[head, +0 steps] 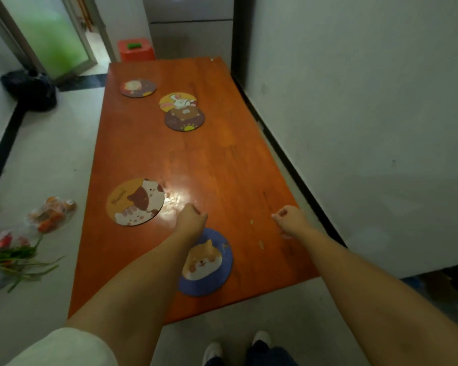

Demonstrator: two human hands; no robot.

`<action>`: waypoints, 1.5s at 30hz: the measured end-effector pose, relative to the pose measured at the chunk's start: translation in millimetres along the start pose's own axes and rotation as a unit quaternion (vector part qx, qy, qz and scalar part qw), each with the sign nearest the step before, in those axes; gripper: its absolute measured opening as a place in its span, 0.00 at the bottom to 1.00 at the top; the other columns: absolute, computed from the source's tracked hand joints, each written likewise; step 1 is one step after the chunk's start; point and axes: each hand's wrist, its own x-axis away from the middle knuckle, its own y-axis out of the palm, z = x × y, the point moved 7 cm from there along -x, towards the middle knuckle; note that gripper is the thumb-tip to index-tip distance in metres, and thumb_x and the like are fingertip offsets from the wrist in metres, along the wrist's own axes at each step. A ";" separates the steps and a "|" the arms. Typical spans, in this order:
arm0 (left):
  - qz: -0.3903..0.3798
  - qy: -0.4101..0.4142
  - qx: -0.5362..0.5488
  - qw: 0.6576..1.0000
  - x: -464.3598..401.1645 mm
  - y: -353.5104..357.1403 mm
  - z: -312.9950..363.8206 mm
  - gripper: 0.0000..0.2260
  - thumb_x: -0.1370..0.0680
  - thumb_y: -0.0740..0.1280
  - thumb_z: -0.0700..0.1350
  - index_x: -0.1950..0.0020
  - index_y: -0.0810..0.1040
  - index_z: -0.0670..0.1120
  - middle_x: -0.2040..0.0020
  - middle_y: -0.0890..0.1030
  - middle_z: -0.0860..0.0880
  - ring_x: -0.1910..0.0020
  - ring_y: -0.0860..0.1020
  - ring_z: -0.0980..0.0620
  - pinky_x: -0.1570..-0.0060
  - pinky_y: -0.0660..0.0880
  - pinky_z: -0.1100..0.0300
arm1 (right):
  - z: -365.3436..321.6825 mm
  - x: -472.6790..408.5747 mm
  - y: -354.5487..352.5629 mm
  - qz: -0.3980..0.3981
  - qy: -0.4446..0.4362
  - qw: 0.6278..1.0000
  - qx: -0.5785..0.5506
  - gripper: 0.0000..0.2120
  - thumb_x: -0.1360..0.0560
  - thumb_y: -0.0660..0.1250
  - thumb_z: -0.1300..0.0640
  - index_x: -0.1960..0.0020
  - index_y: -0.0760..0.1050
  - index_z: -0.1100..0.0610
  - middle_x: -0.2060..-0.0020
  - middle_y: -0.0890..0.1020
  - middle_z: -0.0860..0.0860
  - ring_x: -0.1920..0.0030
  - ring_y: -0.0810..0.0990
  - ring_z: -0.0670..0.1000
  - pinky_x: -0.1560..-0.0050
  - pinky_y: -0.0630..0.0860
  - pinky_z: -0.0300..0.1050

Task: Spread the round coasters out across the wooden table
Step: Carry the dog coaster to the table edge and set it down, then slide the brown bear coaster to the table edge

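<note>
Several round coasters lie on the orange wooden table [222,165]. A blue dog coaster [209,262] sits near the front edge, partly under my left forearm. An orange cat coaster [135,202] lies at the front left. Far down the table a brown bear coaster [184,119] overlaps a yellow rabbit coaster [176,101], and a dark coaster [138,87] lies alone at the far left. My left hand [191,219] hovers just beyond the dog coaster, fingers curled, holding nothing. My right hand [290,219] is curled too, empty, near the right edge.
A white wall runs close along the table's right side. On the floor at left lie bags of fruit [52,213] and greens [13,257], with a black bag [31,88] farther back. A red stool [136,50] stands beyond the table's far end.
</note>
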 end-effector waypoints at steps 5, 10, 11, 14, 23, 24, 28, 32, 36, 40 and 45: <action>0.001 0.078 0.008 0.997 -15.7 44.2 101.0 0.08 0.22 0.66 0.46 0.55 0.72 0.42 0.56 0.81 0.35 0.53 0.80 0.38 0.53 0.75 0.49 | 20.7 -30.4 -77.1 0.026 0.019 0.998 -0.049 0.09 0.22 0.60 0.59 0.61 0.71 0.56 0.57 0.78 0.57 0.64 0.78 0.53 0.63 0.77 0.44; 0.010 0.087 0.025 0.996 -33.6 107.7 176.5 0.14 0.21 0.65 0.46 0.66 0.67 0.46 0.64 0.76 0.42 0.58 0.77 0.43 0.56 0.74 0.51 | 48.3 -81.6 -155.7 0.034 0.003 0.998 -0.053 0.04 0.23 0.60 0.60 0.55 0.73 0.59 0.57 0.78 0.57 0.67 0.77 0.50 0.68 0.74 0.40; 0.016 0.080 0.033 0.996 -35.4 122.1 187.7 0.16 0.21 0.65 0.45 0.68 0.65 0.48 0.62 0.77 0.40 0.57 0.79 0.42 0.53 0.75 0.50 | 53.3 -92.3 -171.8 0.031 -0.003 0.998 -0.052 0.04 0.24 0.60 0.61 0.56 0.73 0.58 0.58 0.78 0.57 0.68 0.77 0.50 0.68 0.74 0.41; 0.033 0.049 0.053 0.997 -36.1 169.3 219.5 0.14 0.23 0.64 0.44 0.68 0.68 0.47 0.58 0.82 0.37 0.52 0.81 0.40 0.53 0.75 0.53 | 69.4 -121.3 -221.1 0.020 -0.015 0.999 -0.033 0.07 0.25 0.60 0.62 0.61 0.72 0.57 0.59 0.78 0.58 0.69 0.77 0.49 0.67 0.75 0.41; 0.047 0.014 0.117 0.992 -66.9 260.8 323.8 0.17 0.23 0.63 0.41 0.70 0.64 0.47 0.71 0.69 0.48 0.63 0.74 0.44 0.61 0.71 0.55 | 78.5 -207.5 -333.3 0.001 -0.054 0.999 -0.002 0.05 0.23 0.60 0.62 0.58 0.72 0.58 0.57 0.78 0.58 0.64 0.78 0.53 0.68 0.74 0.41; 0.051 0.010 0.127 0.991 -76.3 260.8 331.0 0.16 0.23 0.63 0.41 0.70 0.64 0.47 0.71 0.69 0.48 0.63 0.74 0.44 0.61 0.71 0.55 | 72.1 -217.5 -336.9 -0.004 -0.062 0.998 0.001 0.06 0.23 0.60 0.62 0.58 0.72 0.58 0.57 0.78 0.58 0.63 0.78 0.53 0.67 0.74 0.41; 0.081 -0.002 0.156 0.984 -119.8 250.3 343.9 0.16 0.23 0.64 0.41 0.69 0.65 0.47 0.69 0.71 0.45 0.61 0.74 0.42 0.57 0.76 0.47 | 35.4 -263.3 -333.9 -0.032 -0.097 0.994 0.034 0.12 0.23 0.60 0.63 0.65 0.70 0.56 0.58 0.78 0.60 0.59 0.79 0.56 0.59 0.77 0.47; 0.127 -0.033 0.169 0.977 -167.1 225.9 341.5 0.17 0.23 0.65 0.41 0.70 0.65 0.47 0.60 0.77 0.32 0.50 0.81 0.32 0.49 0.79 0.43 | -17.7 -322.0 -319.8 -0.069 -0.129 0.988 0.040 0.08 0.23 0.60 0.62 0.50 0.76 0.63 0.56 0.78 0.57 0.61 0.79 0.54 0.59 0.77 0.47; 0.163 -0.080 0.176 0.968 -215.3 185.4 339.4 0.14 0.23 0.65 0.43 0.69 0.69 0.46 0.62 0.80 0.38 0.50 0.82 0.35 0.50 0.79 0.49 | -77.7 -374.9 -307.2 -0.100 -0.147 0.982 0.055 0.05 0.23 0.60 0.61 0.53 0.74 0.60 0.57 0.78 0.57 0.68 0.76 0.48 0.66 0.75 0.42; 0.190 -0.093 0.200 0.957 -256.7 140.6 347.1 0.11 0.24 0.64 0.43 0.67 0.71 0.46 0.54 0.82 0.33 0.50 0.82 0.35 0.49 0.80 0.46 | -143.6 -420.1 -289.2 -0.123 -0.165 0.975 0.084 0.04 0.23 0.60 0.61 0.54 0.73 0.59 0.56 0.78 0.57 0.67 0.77 0.47 0.67 0.75 0.41; 0.220 -0.129 0.207 0.944 -277.9 87.7 312.9 0.14 0.24 0.64 0.42 0.69 0.69 0.45 0.63 0.77 0.38 0.57 0.78 0.42 0.49 0.78 0.43 | -226.1 -448.3 -221.6 -0.189 -0.199 0.953 0.132 0.05 0.22 0.59 0.61 0.52 0.74 0.59 0.56 0.78 0.56 0.60 0.79 0.52 0.58 0.76 0.46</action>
